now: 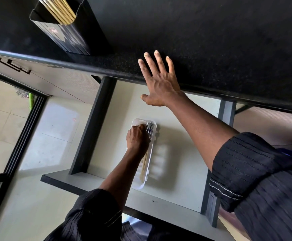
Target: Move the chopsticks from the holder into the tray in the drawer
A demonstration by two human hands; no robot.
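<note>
A black holder (68,39) stands on the dark countertop at the upper left, with several golden chopsticks (60,9) still upright in it. Below, the drawer (176,167) is pulled out. A white tray (151,159) lies in it and holds chopsticks (145,164) with dark patterned ends. My left hand (138,139) reaches down into the tray, fingers closed around those chopsticks near their dark ends. My right hand (159,80) rests flat on the counter's front edge, fingers spread, holding nothing.
The black countertop (211,40) fills the upper part of the view. The drawer has dark grey side walls (93,126) and a grey front panel (82,181). A pale tiled floor and a dark door frame (20,136) lie to the left.
</note>
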